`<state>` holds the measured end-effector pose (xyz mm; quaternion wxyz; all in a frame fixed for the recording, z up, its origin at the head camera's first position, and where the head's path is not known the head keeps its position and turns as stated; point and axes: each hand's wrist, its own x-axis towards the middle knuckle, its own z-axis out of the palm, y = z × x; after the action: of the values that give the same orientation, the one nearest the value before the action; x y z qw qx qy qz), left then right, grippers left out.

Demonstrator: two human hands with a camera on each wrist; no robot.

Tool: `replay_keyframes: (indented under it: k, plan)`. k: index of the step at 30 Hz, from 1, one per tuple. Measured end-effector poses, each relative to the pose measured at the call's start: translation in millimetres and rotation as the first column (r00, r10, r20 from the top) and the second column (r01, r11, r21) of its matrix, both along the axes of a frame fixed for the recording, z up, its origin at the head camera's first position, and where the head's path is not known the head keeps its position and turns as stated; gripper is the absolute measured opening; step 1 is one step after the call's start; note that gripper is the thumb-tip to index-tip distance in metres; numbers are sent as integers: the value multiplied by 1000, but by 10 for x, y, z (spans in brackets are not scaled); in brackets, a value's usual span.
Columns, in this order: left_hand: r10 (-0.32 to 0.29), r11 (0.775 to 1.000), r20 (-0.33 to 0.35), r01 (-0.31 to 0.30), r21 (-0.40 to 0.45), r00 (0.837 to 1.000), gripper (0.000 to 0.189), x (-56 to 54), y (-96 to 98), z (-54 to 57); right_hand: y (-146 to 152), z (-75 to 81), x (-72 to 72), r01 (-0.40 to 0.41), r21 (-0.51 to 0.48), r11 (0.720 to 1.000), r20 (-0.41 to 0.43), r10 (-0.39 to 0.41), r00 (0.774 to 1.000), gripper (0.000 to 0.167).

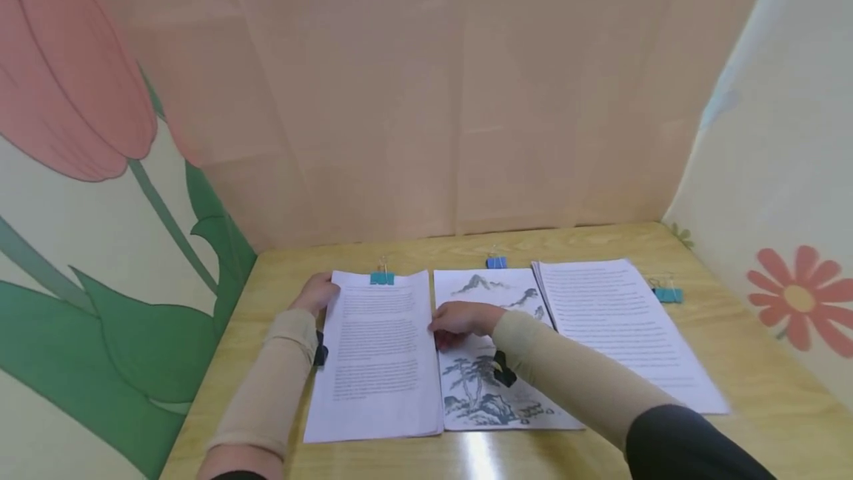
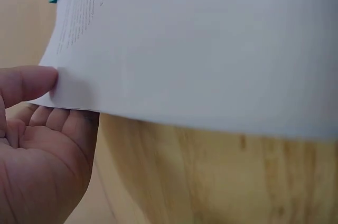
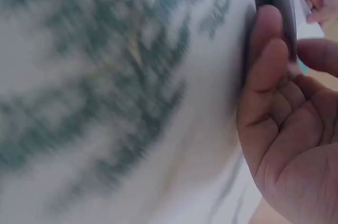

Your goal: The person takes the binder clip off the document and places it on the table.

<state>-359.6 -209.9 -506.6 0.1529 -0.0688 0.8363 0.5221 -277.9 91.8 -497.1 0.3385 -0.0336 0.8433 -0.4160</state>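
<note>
A printed paper stack (image 1: 376, 347) lies between my hands, with a teal binder clip (image 1: 382, 278) at its top edge. My left hand (image 1: 316, 293) pinches the stack's upper left edge. In the left wrist view its thumb (image 2: 39, 82) lies on top of the sheets and the other fingers are underneath. My right hand (image 1: 464, 321) grips the stack's right edge; the right wrist view shows its fingers (image 3: 264, 76) under the sheets and the thumb (image 3: 319, 55) on the other side. Beneath my right hand lies a sheet with an ink landscape painting (image 1: 489, 387).
At the painting's top edge is a blue binder clip (image 1: 496, 262). To its right lies another printed stack (image 1: 620, 324), with a teal binder clip (image 1: 668, 295) beside it. The wooden table (image 1: 280, 272) meets a covered back wall (image 1: 413, 95) and patterned side walls.
</note>
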Motion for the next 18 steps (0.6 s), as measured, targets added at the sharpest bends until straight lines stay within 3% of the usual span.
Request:
replay_keyframes:
  k: [3,9,15,18]
  plan:
    - [11,1000,16,-11,6,1000,50,-36,-7,4,21,101,-97,-48,50,998,-47,50,998,25]
    - [36,999,-8,-36,36,999,49,-1,39,60,29,247,-388,-16,121,993,-241,45,969,23]
    - [72,990,-18,-69,122,997,46,102,47,28,-168,224,-589,43,186,982,-448,46,893,26]
    - [81,987,-34,-75,142,996,46,125,43,2,-222,216,-561,-17,208,978,-537,128,833,36]
